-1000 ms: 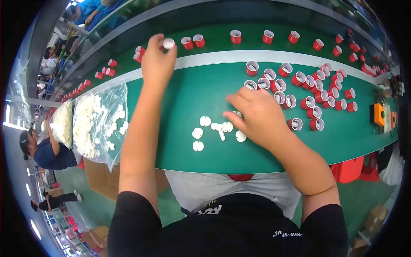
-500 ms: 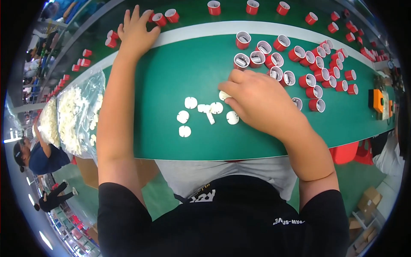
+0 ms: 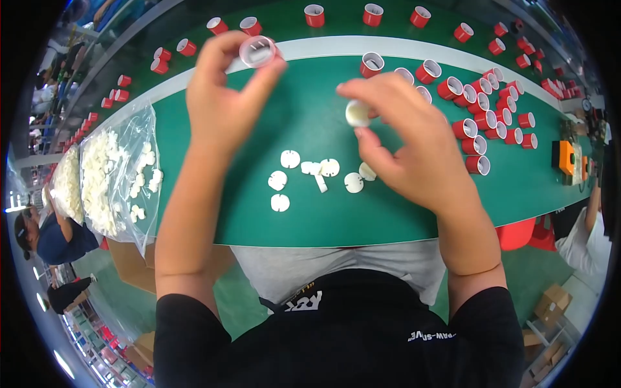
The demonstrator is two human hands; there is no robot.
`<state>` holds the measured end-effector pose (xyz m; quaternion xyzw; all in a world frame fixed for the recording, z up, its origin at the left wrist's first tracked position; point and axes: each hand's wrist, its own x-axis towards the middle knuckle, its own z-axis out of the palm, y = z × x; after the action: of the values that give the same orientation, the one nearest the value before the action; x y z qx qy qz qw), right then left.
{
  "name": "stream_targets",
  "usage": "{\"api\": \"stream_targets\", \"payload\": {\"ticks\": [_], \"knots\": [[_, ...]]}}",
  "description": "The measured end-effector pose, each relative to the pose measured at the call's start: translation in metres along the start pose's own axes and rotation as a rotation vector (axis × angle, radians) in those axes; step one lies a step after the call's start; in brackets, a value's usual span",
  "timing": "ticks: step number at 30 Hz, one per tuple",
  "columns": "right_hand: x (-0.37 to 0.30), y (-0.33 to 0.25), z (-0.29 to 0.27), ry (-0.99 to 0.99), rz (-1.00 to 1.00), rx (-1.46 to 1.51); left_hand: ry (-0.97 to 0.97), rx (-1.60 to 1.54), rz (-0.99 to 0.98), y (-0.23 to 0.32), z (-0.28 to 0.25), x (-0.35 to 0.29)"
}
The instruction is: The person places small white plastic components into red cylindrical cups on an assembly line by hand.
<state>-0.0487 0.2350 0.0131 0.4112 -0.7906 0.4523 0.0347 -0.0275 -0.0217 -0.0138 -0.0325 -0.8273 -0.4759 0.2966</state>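
Observation:
Between thumb and fingers, my left hand [image 3: 223, 107] grips a small red cup [image 3: 258, 53]. Its white-rimmed mouth faces up, and grey and dark parts show inside. At the right, my right hand [image 3: 411, 139] pinches a round white disc [image 3: 358, 114] above the table. Below the hands several slotted white discs [image 3: 290, 159] lie loose, along with a short white stick-shaped piece [image 3: 321, 183]. Just beyond my right hand stand several red cups [image 3: 372, 64] with metallic parts in them, some partly hidden by that hand.
Along the far side, beyond a pale strip [image 3: 323, 46], runs a spaced row of red cups [image 3: 315, 15]. A clear plastic bag of white pieces [image 3: 103, 181] lies at the left edge of the green table [image 3: 259, 226]. An orange device [image 3: 566, 156] sits at the far right.
My left hand has come back from the far row, now holding a red cup. My right hand has lifted a white disc off the table.

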Motion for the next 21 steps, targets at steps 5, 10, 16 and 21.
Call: {"api": "stream_targets", "payload": {"ticks": [5, 10, 16, 21], "knots": [[0.005, 0.009, -0.01, 0.173, -0.164, 0.026, -0.132, -0.079, 0.065, 0.047, 0.034, -0.043], [0.004, 0.009, -0.004, 0.117, 0.019, 0.187, -0.218, -0.064, 0.119, 0.041, 0.039, -0.057], [-0.002, 0.001, 0.006, 0.086, 0.138, 0.276, -0.085, -0.166, 0.053, 0.037, 0.044, -0.061], [-0.001, 0.002, 0.004, 0.041, 0.108, 0.372, -0.071, -0.199, 0.064, 0.038, 0.042, -0.061]]}}
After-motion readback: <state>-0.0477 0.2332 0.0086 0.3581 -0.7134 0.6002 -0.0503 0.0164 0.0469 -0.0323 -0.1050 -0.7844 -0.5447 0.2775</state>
